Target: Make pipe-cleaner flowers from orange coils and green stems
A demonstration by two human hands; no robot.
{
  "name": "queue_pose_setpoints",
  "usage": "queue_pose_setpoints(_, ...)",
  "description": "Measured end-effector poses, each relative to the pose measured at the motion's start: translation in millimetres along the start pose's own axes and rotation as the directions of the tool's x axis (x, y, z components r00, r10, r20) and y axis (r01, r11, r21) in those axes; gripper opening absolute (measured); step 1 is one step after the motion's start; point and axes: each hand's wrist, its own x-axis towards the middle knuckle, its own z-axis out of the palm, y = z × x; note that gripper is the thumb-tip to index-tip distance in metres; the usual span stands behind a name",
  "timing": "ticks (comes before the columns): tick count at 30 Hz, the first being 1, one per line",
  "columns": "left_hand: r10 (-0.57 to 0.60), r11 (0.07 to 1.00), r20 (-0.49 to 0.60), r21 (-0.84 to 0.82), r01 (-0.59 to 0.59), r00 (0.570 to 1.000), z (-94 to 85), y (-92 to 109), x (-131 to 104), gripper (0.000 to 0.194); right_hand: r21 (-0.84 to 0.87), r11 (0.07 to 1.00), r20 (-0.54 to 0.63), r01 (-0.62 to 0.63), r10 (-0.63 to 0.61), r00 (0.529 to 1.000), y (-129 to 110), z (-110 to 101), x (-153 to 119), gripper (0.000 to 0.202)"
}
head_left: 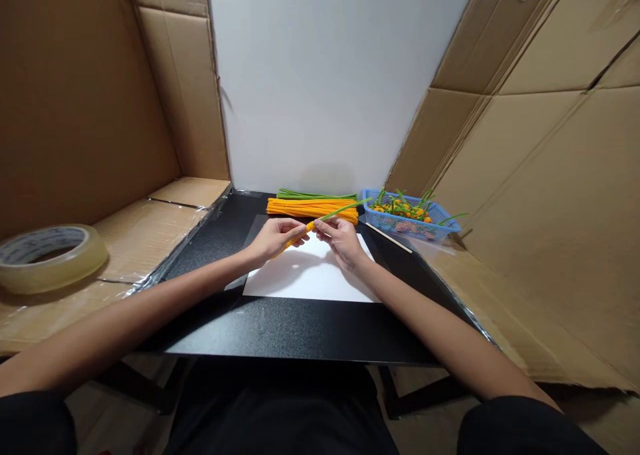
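Observation:
Above a white sheet of paper (310, 283), both hands meet at an orange pipe cleaner (311, 226) that is coiled into a small knob. My left hand (273, 238) pinches the coil's left side, and a loose orange tail hangs below its fingers. My right hand (345, 240) grips the right side with thumb and fingers closed. A green pipe cleaner (346, 208) runs out from the coil, slanting up to the right past the right hand. The fingers hide how the green and orange pieces join.
Behind the hands lie a bundle of orange pipe cleaners (295, 206) and green ones (315, 194). A blue basket (445, 231) of orange-and-green pieces stands back right, near a thin stick (389, 238). At left, a tape roll (93, 258) rests on cardboard. Cardboard walls (545, 195) flank the black table (280, 328).

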Motion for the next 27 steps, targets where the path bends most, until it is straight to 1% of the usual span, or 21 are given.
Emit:
queue_pose_setpoints(5, -0.003, 0.996, 0.149, 0.085, -0.010, 0.989, -3.4, 0.7, 0.3, 0.048, 0.030, 0.999, -0.085, 0.012, -0.010, 0.996, -7.2, -9.8, 5.6, 0.045)
queue_pose_setpoints(7, 0.025, 0.990, 0.169, 0.136, -0.049, 0.985, -3.4, 0.5, -0.1, 0.044, 0.028, 0.999, -0.091, 0.017, -0.014, 0.996, -7.6, -11.3, 6.1, 0.046)
queue_pose_setpoints(9, 0.058, 0.981, 0.165, 0.175, -0.087, 0.985, -2.8, -0.2, -0.6, 0.041, 0.021, 1.000, -0.077, 0.011, -0.009, 0.997, -5.9, -10.7, 5.0, 0.046)
queue_pose_setpoints(11, 0.072, 0.974, 0.153, 0.201, -0.102, 0.986, -2.2, -1.2, -0.9, 0.040, 0.013, 1.000, -0.058, -0.004, 0.004, 0.998, -2.6, -8.5, 2.4, 0.045)
queue_pose_setpoints(15, 0.059, 0.974, 0.125, 0.212, -0.085, 0.990, -2.3, -2.5, -0.7, 0.043, -0.006, 0.999, -0.023, -0.045, 0.045, 0.999, 1.8, -3.2, -3.3, 0.042)
queue_pose_setpoints(18, 0.058, 0.976, 0.125, 0.201, -0.083, 0.990, -3.0, -0.6, -0.4, 0.044, 0.005, 0.998, 0.003, -0.065, 0.065, 0.998, -1.8, -2.8, -3.2, 0.040)
queue_pose_setpoints(23, 0.054, 0.980, 0.141, 0.180, -0.080, 0.989, -2.5, 6.0, -1.5, 0.042, 0.067, 0.998, -0.094, -0.018, 0.024, 0.995, -10.5, -7.0, 1.0, 0.044)
queue_pose_setpoints(27, 0.024, 0.989, 0.132, 0.141, -0.043, 0.991, -0.5, 4.9, -2.6, 0.043, 0.090, 0.994, -0.083, -0.059, 0.067, 0.994, -7.8, -1.9, -2.3, 0.044)
